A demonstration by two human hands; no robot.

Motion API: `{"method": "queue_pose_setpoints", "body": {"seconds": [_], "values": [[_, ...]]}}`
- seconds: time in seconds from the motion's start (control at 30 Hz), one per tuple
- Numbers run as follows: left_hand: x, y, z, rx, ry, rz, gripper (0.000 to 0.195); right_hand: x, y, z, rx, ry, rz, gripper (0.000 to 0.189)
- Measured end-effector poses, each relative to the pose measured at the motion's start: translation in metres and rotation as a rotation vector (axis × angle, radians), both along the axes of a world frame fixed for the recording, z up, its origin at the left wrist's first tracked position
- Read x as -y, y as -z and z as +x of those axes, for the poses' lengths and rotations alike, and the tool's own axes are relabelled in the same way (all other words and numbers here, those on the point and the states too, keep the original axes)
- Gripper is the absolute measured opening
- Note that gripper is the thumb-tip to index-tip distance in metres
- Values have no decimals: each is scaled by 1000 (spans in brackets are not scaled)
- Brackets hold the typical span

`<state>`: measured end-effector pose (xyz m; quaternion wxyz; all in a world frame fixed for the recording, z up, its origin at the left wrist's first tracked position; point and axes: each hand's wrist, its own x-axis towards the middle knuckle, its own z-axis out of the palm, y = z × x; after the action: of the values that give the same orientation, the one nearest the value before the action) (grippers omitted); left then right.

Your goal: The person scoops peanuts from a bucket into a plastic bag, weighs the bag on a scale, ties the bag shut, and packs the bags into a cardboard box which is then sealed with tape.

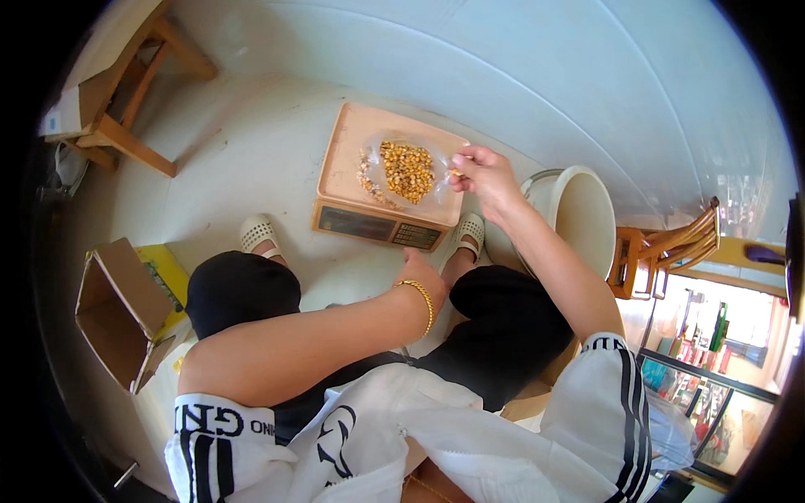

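A bench-style electronic scale point(339, 157) with a peach-coloured platform sits on the floor between my feet, its dark display and keypad facing me. On the platform lies a clear plastic bag point(377, 157), spread open, with a heap of yellow corn kernels point(407, 173) in it. My right hand point(485, 179) is above the platform's right edge, thumb and fingers pinching a few kernels beside the bag's rim. Just in front of the keypad is my left hand point(422, 274), a gold bracelet on its wrist. Most of its fingers are hidden from view.
A cream plastic bucket point(588, 214) stands to the right, by the pale wall point(503, 56). Behind it is a wooden chair point(666, 248). At left an open cardboard box point(135, 283) lies near my knee. A wooden-legged piece of furniture point(132, 144) occupies the far left.
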<state>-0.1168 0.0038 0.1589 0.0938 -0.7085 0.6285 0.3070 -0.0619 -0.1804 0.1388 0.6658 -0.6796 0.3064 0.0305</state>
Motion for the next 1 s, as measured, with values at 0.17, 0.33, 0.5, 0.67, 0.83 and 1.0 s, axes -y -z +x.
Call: {"method": "queue_pose_setpoints", "body": {"seconds": [0.17, 0.33, 0.5, 0.67, 0.83, 1.0], "values": [[-9, -11, 10, 25, 76, 8, 33, -20, 62, 40, -138, -102, -190, 10], [-18, -17, 12, 43, 45, -16, 34, -21, 61, 38, -70, -79, -151, 12], [-24, -17, 12, 12, 34, -31, 34, -48, -23, -2, -40, -43, 11, 13], [-20, -14, 7, 24, 39, -43, 34, -43, -51, -31, 67, -73, 28, 12], [-12, -22, 13, 39, 72, -14, 32, -31, -7, -10, -69, -46, -15, 13], [-6, -14, 14, 76, 61, -42, 32, -23, 38, 23, -132, -139, -101, 14]]}}
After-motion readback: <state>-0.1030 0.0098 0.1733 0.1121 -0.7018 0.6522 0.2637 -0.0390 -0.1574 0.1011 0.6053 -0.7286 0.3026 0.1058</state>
